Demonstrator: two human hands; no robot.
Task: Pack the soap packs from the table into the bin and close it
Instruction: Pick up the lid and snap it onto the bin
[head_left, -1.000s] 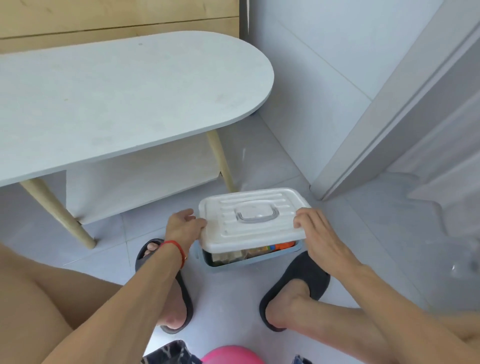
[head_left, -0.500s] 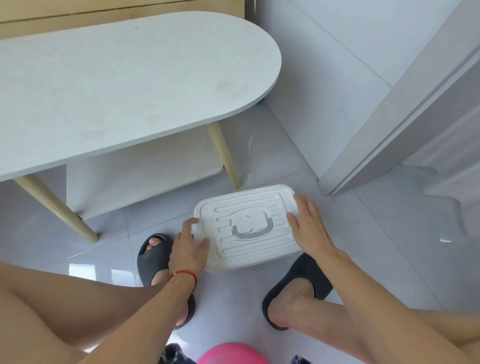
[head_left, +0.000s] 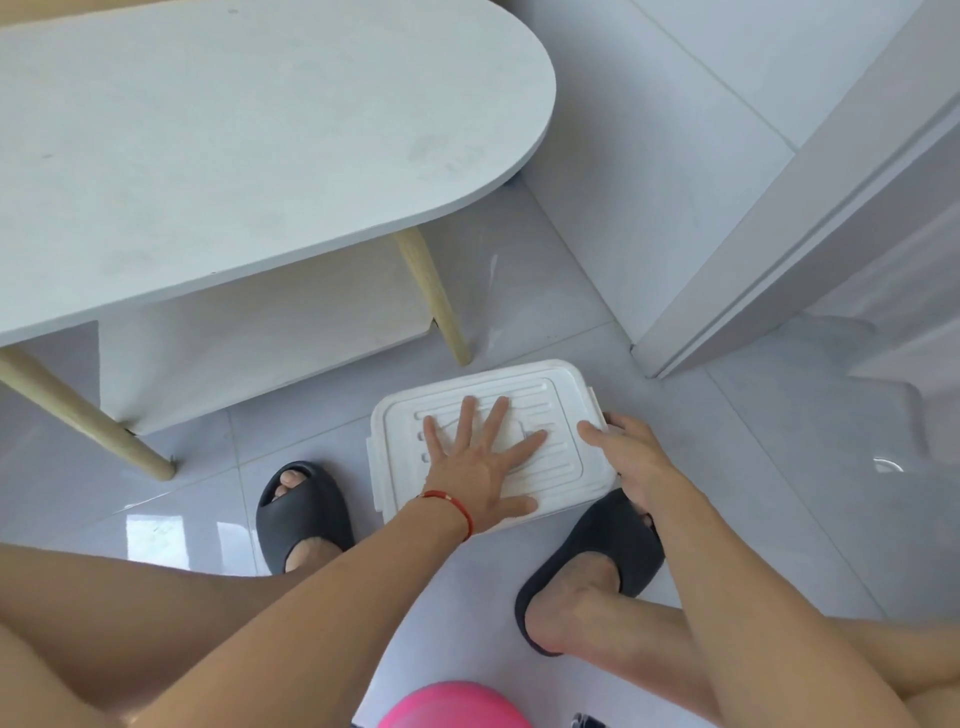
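Observation:
The bin sits on the floor tiles between my feet, covered by its white ribbed lid (head_left: 558, 413). My left hand (head_left: 480, 460), with a red string at the wrist, lies flat on the lid with fingers spread, hiding the lid's handle. My right hand (head_left: 631, 460) curls over the lid's right edge, thumb on top and fingers down the side. The bin body and the soap packs are hidden under the lid. The white oval table (head_left: 249, 135) at upper left has no packs on its visible top.
The table's wooden legs (head_left: 434, 296) stand just behind the bin. My feet in black slippers (head_left: 304, 512) flank the bin. A white door frame (head_left: 779, 218) rises at right. A pink round object (head_left: 452, 706) shows at the bottom edge.
The lid went from tilted above the open bin to flat on top of it. My left hand moved from the lid's left edge onto its middle; my right hand slid to the right edge.

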